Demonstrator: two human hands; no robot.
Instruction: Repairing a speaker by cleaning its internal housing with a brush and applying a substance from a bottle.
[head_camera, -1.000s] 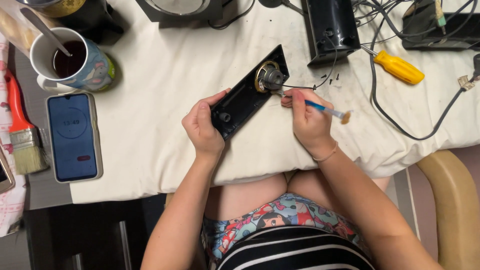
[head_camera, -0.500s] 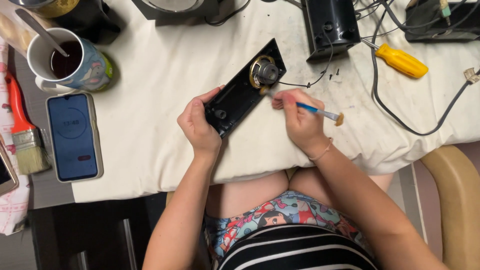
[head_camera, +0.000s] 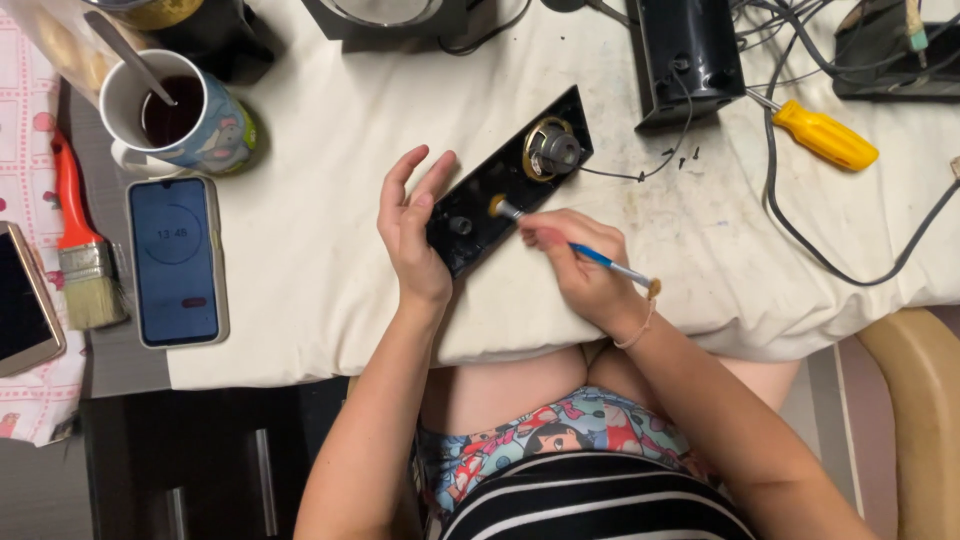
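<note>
- A person seated at a cloth-covered desk (head_camera: 300, 290) works a small blue-handled brush (head_camera: 575, 250) across a black speaker panel (head_camera: 480, 215), which lies slantwise on the cloth just ahead of them, its near end at the left palm and its far end pointing up and to the right.
- The left hand (head_camera: 415, 235) braces the panel's left edge with its palm, fingers (head_camera: 400, 180) spread and released rather than wrapped around anything.
- The right hand (head_camera: 580, 270) is clenched on the brush handle in a pencil grip, the bristles touching the panel's middle, between a small round fitting and the speaker driver (head_camera: 552, 150) at the far end.
- To do this well, in my judgement: keep the palm firm so the panel cannot skid on the soft cloth, use light short strokes, and sweep away from the driver and its thin wire (head_camera: 640, 170) instead of snagging it.
- Loose tiny screws (head_camera: 688, 155) lie to the right of the driver; stray flicks could scatter them.
- A mug of dark drink (head_camera: 170, 115) stands well apart on the far left, beside a phone (head_camera: 175, 260) and a wide paintbrush (head_camera: 85, 250).
</note>
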